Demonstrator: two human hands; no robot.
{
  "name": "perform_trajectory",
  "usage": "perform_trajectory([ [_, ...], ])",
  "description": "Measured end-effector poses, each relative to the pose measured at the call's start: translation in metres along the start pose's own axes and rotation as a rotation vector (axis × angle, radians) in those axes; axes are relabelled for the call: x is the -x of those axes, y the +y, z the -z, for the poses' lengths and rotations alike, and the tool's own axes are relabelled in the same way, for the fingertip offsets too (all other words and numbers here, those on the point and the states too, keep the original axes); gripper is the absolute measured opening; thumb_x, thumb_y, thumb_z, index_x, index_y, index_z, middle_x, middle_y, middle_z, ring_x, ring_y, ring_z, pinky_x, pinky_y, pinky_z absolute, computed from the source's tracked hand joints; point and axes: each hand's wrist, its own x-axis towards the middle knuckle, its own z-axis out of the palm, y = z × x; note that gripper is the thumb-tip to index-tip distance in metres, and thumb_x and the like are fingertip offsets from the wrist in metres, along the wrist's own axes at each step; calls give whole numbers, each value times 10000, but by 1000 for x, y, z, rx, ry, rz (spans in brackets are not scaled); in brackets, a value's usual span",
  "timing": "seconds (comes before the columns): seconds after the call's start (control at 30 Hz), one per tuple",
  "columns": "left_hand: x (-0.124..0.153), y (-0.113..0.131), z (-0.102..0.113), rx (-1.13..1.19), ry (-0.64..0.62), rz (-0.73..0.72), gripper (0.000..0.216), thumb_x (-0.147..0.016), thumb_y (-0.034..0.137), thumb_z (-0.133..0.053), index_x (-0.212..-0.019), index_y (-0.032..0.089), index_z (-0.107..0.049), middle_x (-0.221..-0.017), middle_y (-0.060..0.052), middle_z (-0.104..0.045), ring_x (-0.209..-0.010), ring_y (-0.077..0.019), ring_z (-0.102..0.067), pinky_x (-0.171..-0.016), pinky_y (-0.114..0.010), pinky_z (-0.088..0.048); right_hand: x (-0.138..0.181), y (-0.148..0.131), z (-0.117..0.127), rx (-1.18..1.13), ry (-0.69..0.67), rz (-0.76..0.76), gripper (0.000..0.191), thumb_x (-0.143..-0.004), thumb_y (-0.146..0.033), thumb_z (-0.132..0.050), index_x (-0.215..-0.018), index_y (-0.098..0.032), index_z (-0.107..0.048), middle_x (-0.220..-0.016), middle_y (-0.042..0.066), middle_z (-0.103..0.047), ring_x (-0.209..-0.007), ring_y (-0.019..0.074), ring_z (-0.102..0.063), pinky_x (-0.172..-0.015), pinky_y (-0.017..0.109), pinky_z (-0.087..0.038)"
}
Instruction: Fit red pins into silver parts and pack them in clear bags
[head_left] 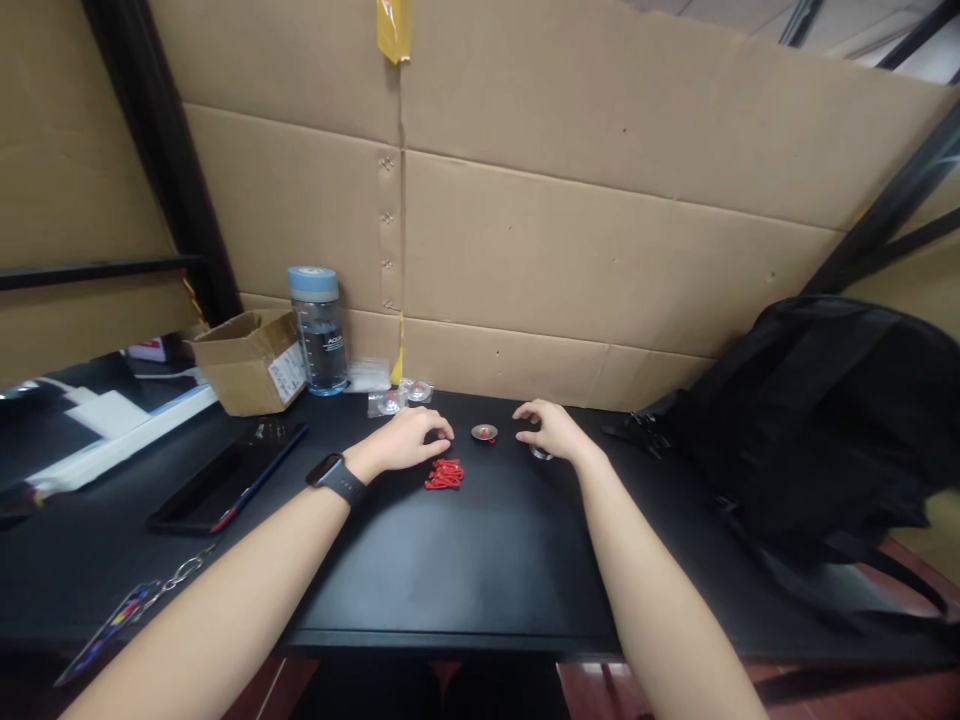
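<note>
My left hand (411, 438) hovers over the black table with its thumb and fingers apart, nothing seen between them. Just below its fingertips lies a small pile of thin red pieces (445, 474), too small to name surely. Between my two hands sits a small round metal dish (484, 433) with something red at its middle and a red bit by its rim. My right hand (551, 430) is to the right of the dish, fingers curved and spread from the thumb. Under it a silvery round object (541, 453) is partly hidden.
Behind my left hand lie small clear packets (388, 403). A water bottle (319, 335), an open cardboard box (251, 365), a dark phone-like slab (232, 480) and a keychain (139, 610) are at left. A black backpack (817, 430) fills the right; a cardboard wall (562, 250) stands behind.
</note>
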Motion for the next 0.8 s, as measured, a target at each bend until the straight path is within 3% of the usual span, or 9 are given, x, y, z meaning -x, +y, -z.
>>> perform_trajectory([
  [0.1, 0, 0, 0, 2, 2, 2, 198, -943, 295, -593, -1024, 206, -750, -985, -65, -757, -956, -215, -694, -897, -322, -500, -7, -20, -19, 29, 10, 156, 306, -764, -72, -764, -1018, -242, -772, -1040, 54, -687, -959, 209, -641, -911, 350, -480],
  [0.23, 0, -4, -2, 2, 32, -24, 213, -964, 305, -569, -1029, 208, -748, -1027, -77, -743, -994, -218, -679, -928, -335, -502, -11, -32, -36, 57, 16, 237, 207, -812, -104, -759, -939, -263, -800, -1061, 62, -661, -1010, 222, -623, -945, 372, -468],
  [0.37, -2, -7, -7, 33, 98, -31, 245, -998, 318, -525, -1068, 214, -735, -1086, -84, -716, -1037, -218, -660, -972, -358, -496, -11, -36, -32, -2, 45, 305, 116, -874, -196, -746, -910, -281, -816, -1087, 62, -671, -1010, 218, -626, -960, 382, -466],
  [0.5, -4, -1, -12, 125, 155, -44, 279, -1021, 351, -495, -1163, 230, -703, -1154, -83, -686, -1090, -216, -636, -1002, -370, -487, -8, -49, -23, -226, 20, 319, 81, -871, -252, -761, -918, -288, -817, -1108, 38, -684, -1013, 198, -658, -970, 359, -480],
  [0.8, -6, 14, -8, 272, 55, -121, 177, -986, 330, -570, -1001, 217, -705, -1106, -63, -688, -1038, -195, -646, -973, -331, -501, -2, -74, -20, -419, -31, 354, 90, -863, -320, -768, -926, -278, -817, -1067, 36, -702, -970, 195, -672, -910, 338, -503],
])
